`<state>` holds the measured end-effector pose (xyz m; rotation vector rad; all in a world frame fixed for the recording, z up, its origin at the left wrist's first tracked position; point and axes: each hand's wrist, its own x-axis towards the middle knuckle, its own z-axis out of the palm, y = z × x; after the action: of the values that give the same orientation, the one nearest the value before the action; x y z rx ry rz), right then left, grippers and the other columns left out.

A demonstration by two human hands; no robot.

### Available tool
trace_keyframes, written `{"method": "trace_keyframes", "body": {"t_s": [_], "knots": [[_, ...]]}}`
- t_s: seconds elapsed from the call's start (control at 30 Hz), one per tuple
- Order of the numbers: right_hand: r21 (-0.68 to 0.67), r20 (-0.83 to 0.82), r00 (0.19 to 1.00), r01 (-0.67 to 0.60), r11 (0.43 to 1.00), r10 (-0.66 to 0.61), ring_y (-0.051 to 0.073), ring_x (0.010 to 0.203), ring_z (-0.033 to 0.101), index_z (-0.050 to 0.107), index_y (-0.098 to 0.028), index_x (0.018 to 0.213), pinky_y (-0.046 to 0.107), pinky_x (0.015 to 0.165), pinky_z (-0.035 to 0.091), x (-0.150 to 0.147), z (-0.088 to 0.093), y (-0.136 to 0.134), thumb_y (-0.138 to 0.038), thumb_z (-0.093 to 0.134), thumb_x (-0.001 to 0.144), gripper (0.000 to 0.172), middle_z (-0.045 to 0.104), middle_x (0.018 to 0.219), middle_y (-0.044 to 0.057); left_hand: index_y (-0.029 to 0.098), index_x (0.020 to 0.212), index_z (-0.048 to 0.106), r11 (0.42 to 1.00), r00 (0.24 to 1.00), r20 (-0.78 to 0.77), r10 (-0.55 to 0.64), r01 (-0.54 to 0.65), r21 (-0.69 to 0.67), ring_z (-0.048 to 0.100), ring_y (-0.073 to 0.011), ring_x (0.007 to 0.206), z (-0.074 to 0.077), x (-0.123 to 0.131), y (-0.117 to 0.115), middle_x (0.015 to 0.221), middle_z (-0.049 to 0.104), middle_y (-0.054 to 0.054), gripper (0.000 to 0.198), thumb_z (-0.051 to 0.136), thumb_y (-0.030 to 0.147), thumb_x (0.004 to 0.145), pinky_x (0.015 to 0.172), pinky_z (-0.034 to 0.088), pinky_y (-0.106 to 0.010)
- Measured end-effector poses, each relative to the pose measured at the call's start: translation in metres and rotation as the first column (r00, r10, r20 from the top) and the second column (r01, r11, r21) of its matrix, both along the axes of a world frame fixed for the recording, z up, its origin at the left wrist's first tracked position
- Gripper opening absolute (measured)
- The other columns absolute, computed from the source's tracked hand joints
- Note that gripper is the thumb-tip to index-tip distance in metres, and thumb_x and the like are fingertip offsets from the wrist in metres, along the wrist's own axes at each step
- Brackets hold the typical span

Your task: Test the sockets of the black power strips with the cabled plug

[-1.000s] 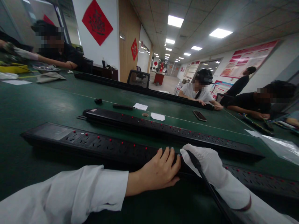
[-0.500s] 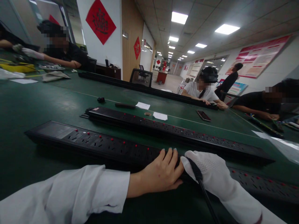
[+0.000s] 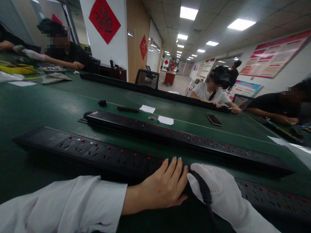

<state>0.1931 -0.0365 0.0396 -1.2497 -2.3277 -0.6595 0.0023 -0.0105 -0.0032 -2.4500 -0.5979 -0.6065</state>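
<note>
Steady the strip [image 3: 102,152], which runs from nine to four o'clock across the worktop [image 3: 55,103], with the extended, unclenched fingers of the left hand [image 3: 160,189], and align the plug [image 3: 205,191], grasped in the right hand's [image 3: 218,184] fingers near five o'clock, squarely, since a skewed push may bind.

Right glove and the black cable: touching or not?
Touching. In the head view, the gloved right hand grips the black cable between thumb and fingers.

This looks like an office and workshop in one. There are office chairs [image 3: 147,78], wall posters [image 3: 279,55] and bright ceiling lights [image 3: 241,24]. Long black power strips [image 3: 103,152] lie on a big green bench [image 3: 70,105], and people [image 3: 205,93] work at its far edge.
</note>
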Motion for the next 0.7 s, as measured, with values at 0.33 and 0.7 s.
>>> {"method": "trace_keyframes", "body": {"t_s": [0.33, 0.7], "knots": [[-0.016, 0.005, 1.000, 0.015, 1.000, -0.015, 0.014, 0.057, 0.057, 0.060, -0.017, 0.087, 0.027, 0.055, 0.037, 0.0056, -0.0058, -0.0020, -0.036, 0.047, 0.085, 0.023, 0.064, 0.071, 0.004, 0.005, 0.122, 0.047, 1.000, 1.000, 0.000, 0.004, -0.004, -0.001, 0.052, -0.0321, 0.111, -0.0025, 0.0006, -0.0002, 0.122, 0.053, -0.020, 0.053, 0.030, 0.045, 0.090, 0.084, 0.045, -0.041], [-0.023, 0.004, 1.000, 0.018, 1.000, -0.018, 0.014, 0.058, 0.056, 0.060, -0.017, 0.087, 0.027, 0.056, 0.037, 0.0059, -0.0039, -0.0032, -0.038, 0.045, 0.086, 0.026, 0.065, 0.072, 0.005, 0.005, 0.122, 0.047, 1.000, 1.000, -0.013, 0.003, -0.003, 0.000, 0.052, -0.0322, 0.111, -0.0018, 0.0006, -0.0003, 0.122, 0.053, -0.020, 0.053, 0.030, 0.044, 0.091, 0.084, 0.046, -0.041]]}}
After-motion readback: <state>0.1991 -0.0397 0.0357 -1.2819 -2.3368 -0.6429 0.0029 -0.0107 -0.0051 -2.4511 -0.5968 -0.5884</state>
